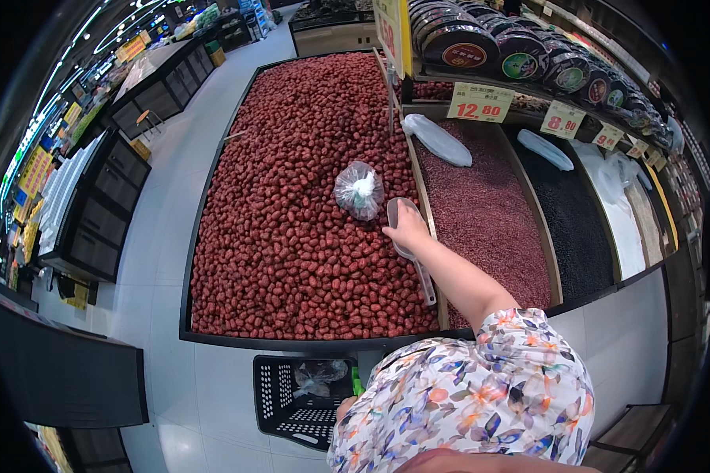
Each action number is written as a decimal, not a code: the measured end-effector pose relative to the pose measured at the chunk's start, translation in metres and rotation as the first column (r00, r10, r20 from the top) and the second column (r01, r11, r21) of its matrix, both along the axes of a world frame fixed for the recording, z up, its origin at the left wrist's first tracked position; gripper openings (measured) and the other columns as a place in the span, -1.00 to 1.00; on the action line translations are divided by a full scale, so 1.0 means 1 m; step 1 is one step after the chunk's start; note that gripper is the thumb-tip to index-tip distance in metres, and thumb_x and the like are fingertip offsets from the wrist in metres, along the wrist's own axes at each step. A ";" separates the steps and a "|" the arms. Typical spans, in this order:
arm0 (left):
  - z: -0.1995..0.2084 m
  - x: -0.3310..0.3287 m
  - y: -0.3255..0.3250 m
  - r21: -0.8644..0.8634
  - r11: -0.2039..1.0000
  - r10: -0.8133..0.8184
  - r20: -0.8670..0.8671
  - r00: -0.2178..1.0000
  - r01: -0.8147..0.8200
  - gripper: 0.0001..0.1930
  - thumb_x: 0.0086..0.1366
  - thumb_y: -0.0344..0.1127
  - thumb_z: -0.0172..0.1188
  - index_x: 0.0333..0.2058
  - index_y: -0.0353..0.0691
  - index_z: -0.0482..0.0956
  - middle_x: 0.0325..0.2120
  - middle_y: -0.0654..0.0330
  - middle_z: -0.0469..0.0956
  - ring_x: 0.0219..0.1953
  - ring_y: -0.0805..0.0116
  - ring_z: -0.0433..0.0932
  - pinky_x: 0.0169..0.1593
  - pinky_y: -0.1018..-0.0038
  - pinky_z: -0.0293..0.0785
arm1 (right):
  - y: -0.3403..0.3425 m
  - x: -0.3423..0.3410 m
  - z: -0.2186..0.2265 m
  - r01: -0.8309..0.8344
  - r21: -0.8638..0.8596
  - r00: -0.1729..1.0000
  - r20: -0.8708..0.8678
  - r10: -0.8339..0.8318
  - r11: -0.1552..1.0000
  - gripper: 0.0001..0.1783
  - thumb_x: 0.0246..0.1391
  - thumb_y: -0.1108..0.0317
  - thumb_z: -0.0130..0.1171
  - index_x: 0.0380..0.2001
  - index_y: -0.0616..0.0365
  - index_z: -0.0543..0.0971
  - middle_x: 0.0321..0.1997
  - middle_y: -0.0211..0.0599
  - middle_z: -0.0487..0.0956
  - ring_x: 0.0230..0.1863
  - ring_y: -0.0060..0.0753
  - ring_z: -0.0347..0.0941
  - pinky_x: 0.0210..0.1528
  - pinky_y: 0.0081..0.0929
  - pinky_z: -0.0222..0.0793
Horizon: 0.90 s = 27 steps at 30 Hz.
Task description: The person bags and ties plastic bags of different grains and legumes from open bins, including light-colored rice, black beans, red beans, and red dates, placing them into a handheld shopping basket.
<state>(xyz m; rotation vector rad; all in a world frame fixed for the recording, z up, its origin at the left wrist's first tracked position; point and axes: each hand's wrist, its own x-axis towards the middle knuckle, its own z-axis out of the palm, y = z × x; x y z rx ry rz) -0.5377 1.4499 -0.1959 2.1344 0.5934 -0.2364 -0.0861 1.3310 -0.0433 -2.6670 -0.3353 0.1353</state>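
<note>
My right hand (409,229) reaches over the right side of a bin of red dates (292,236), its fingers closed about the bowl of a clear plastic scoop (424,280). The scoop's handle points back toward me along the wooden divider. Just left of this hand, a clear plastic bag (360,191) with a gathered white top rests on the dates; its contents are hard to make out. Low down, my left hand (345,407) shows only partly beside the green handle (357,382) of a black shopping basket (272,394). It appears closed on the basket; its fingertips are hidden. A clear bag (321,377) lies inside the basket.
Right of the dates are bins of reddish beans (489,221) and black grains (572,213), with a filmy bag (438,142) on the beans. Price signs (481,102) and round packages (521,59) stand above. The bin's dark rim (292,343) separates me from the dates. Dark cabinets (99,205) line the left.
</note>
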 end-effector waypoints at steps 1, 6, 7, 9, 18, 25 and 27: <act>-0.002 0.002 0.003 0.015 1.000 -0.008 -0.027 1.000 0.009 -0.51 0.21 0.10 -0.05 -0.51 -0.27 0.51 -0.55 -0.04 0.49 -0.39 -0.04 0.46 -0.31 0.23 0.35 | -0.005 -0.020 -0.002 -0.028 -0.064 0.999 0.029 0.030 0.998 -0.04 -0.22 0.01 0.26 0.17 0.28 0.07 0.12 0.00 0.27 0.19 -0.08 0.14 0.22 -0.26 0.05; -0.004 0.013 0.017 0.070 0.996 -0.051 -0.084 0.995 0.057 -0.51 0.21 0.11 -0.05 -0.51 -0.27 0.51 -0.55 -0.04 0.49 -0.39 -0.04 0.46 -0.32 0.23 0.35 | -0.046 -0.074 -0.041 -0.174 -0.155 0.954 0.217 0.205 0.973 -0.55 -0.05 0.16 0.10 -0.15 0.26 0.43 0.02 -0.07 0.37 0.21 -0.07 0.11 0.26 -0.13 -0.08; -0.004 0.016 0.019 0.078 0.995 -0.058 -0.089 0.994 0.065 -0.51 0.21 0.11 -0.05 -0.51 -0.27 0.51 -0.55 -0.04 0.49 -0.39 -0.04 0.46 -0.32 0.23 0.35 | -0.053 -0.075 -0.045 -0.159 -0.150 0.958 0.213 0.189 0.976 -0.55 -0.05 0.16 0.10 -0.15 0.26 0.43 0.02 -0.07 0.37 0.21 -0.07 0.11 0.26 -0.13 -0.08; -0.003 0.017 0.022 0.093 0.992 -0.071 -0.102 0.992 0.080 -0.51 0.20 0.11 -0.04 -0.51 -0.27 0.51 -0.55 -0.04 0.48 -0.39 -0.04 0.46 -0.32 0.23 0.34 | -0.063 -0.075 -0.054 -0.230 -0.107 0.892 0.373 0.254 0.967 -0.75 -0.08 0.29 0.09 -0.35 0.23 0.47 -0.18 -0.07 0.47 0.06 -0.06 0.28 0.21 -0.11 0.01; -0.004 0.018 0.026 0.145 0.986 -0.070 -0.118 0.991 0.087 -0.50 0.20 0.12 -0.04 -0.51 -0.28 0.50 -0.55 -0.04 0.48 -0.40 -0.04 0.46 -0.32 0.23 0.34 | -0.081 -0.068 0.000 -0.179 0.558 0.972 0.230 0.056 0.810 -0.86 -0.04 0.43 0.08 -0.36 0.23 0.47 -0.43 -0.09 0.48 -0.30 -0.05 0.41 -0.25 -0.31 0.32; -0.007 0.009 0.022 0.170 0.983 -0.048 -0.104 0.993 0.065 -0.50 0.19 0.13 -0.03 -0.51 -0.28 0.50 -0.55 -0.04 0.48 -0.40 -0.04 0.46 -0.32 0.23 0.33 | -0.151 -0.029 -0.006 0.064 0.746 0.962 0.131 -0.241 0.663 -0.87 0.04 0.40 0.03 -0.32 0.18 0.47 -0.41 -0.36 0.51 -0.32 -0.54 0.40 -0.22 -0.55 0.31; -0.009 0.006 0.022 0.178 0.983 -0.032 -0.106 0.994 0.051 -0.50 0.19 0.14 -0.03 -0.50 -0.28 0.50 -0.55 -0.03 0.48 -0.40 -0.04 0.46 -0.33 0.24 0.33 | -0.170 -0.029 -0.011 0.133 0.683 0.942 0.139 -0.306 0.718 -0.87 0.03 0.42 0.03 -0.32 0.17 0.48 -0.39 -0.29 0.51 -0.30 -0.46 0.44 -0.23 -0.51 0.34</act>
